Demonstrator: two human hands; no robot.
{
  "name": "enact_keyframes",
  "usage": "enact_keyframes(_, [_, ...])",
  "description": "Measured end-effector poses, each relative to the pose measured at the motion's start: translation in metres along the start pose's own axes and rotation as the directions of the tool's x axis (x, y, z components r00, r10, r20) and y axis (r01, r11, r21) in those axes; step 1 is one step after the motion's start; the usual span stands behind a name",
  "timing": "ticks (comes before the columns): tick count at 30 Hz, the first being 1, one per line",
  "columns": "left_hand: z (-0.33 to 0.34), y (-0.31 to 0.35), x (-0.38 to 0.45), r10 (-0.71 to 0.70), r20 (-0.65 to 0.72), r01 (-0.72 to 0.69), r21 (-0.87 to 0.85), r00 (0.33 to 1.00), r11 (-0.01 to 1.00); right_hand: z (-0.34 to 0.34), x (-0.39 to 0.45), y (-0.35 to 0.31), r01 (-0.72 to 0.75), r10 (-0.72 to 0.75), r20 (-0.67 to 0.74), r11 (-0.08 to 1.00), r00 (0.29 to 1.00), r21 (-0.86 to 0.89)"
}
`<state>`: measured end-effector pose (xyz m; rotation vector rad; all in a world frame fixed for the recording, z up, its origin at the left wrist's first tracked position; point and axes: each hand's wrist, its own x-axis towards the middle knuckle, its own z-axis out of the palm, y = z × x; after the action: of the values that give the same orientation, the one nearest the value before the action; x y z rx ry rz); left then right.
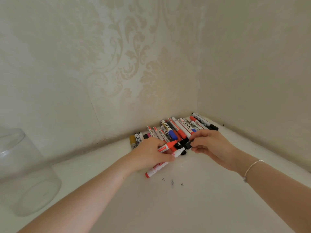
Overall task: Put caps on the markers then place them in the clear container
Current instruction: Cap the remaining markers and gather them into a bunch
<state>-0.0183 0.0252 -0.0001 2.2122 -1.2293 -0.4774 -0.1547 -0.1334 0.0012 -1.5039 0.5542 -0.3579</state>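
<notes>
Markers (175, 130) lie heaped in the desk corner — left hand (148, 153) grips two, right hand (210, 145) pinches a black cap (188, 145): line it up squarely, then press it on.

— Where are the arms?
— Both forearms come in from the bottom corners and meet just right of frame centre.
— The left hand (149, 153)?
— Knuckles up, fingers curled round markers (168, 146) — thumb underneath.
— And the right hand (208, 145)?
— Palm turned leftward, thumb and fingertips pinching a black cap (188, 145); a thin bracelet (252, 167) circles that wrist.
</notes>
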Motion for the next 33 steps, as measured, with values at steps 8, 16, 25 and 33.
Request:
enact_keyframes(8, [0.0, 0.008, -0.002, -0.029, 0.026, 0.032, -0.11, 0.999, 0.993, 0.007, -0.002, -0.002, 0.018, -0.016, 0.071, 0.999, 0.997, -0.032])
enact_keyframes(16, [-0.005, 0.021, -0.01, -0.058, 0.038, 0.069, -0.474, 0.998, 0.878, 0.01, -0.001, -0.011, -0.002, -0.023, 0.133, 0.984, 0.991, 0.181])
enact_keyframes(25, [0.004, 0.026, -0.006, -0.116, -0.017, 0.063, -0.757, 0.993, 0.65, 0.019, -0.001, -0.021, 0.066, -0.088, 0.097, 0.974, 0.991, 0.215])
enact_keyframes(33, [0.004, 0.034, -0.001, -0.171, -0.129, 0.027, -0.718, 0.977, 0.696, 0.02, 0.003, -0.023, 0.079, -0.096, 0.079, 0.978, 0.992, 0.196])
